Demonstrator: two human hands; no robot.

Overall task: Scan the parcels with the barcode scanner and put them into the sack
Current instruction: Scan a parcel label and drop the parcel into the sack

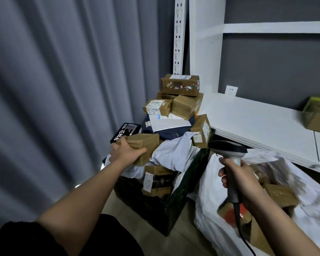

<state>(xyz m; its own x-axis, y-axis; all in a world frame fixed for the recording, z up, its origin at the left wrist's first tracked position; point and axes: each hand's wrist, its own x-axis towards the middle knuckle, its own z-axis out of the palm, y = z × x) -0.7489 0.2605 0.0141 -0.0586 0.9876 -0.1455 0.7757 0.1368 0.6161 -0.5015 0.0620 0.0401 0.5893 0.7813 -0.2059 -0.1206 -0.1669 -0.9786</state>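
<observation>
A heap of cardboard parcels and soft mailer bags rises out of a dark plastic crate on the floor. My left hand grips a small brown cardboard parcel at the heap's left side. My right hand holds the barcode scanner by its grey handle, its black head level and pointing left toward the heap. Its cable trails down to the lower right. A white sack lies open on the floor to the right, with several boxes inside.
A grey curtain hangs on the left. White shelving runs along the dark wall on the right, just above the sack, with a cardboard box on it. A black printed box leans at the heap's left edge.
</observation>
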